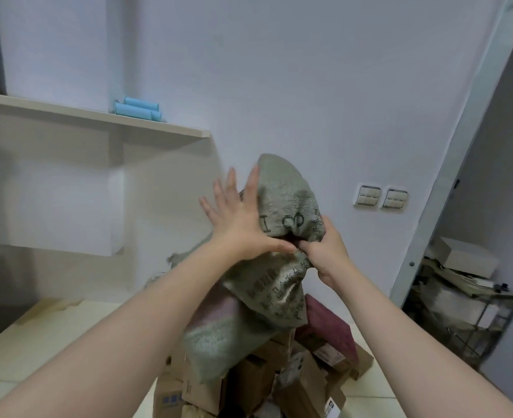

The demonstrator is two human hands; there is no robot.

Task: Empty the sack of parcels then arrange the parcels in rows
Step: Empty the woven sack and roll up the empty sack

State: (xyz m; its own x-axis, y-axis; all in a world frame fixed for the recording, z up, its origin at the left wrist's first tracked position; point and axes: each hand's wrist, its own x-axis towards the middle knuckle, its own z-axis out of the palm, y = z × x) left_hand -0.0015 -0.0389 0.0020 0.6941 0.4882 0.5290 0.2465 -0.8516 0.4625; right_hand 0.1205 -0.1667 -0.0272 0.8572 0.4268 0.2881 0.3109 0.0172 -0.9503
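While the sack [282, 206] hung upended, its long axis ran from 12 o'clock down toward 7, with the mouth low over the heap of parcels [249, 384]. The right hand [327, 251], at 3 o'clock of the gathered waist, clenched a bunch of cloth. The left hand [237, 224], at 9 o'clock, lay spread and flat against the sack, gripping nothing. By my judgement the right hand bore the load, so any lift toward 12 would start there. Whether parcels remained inside could not be told.
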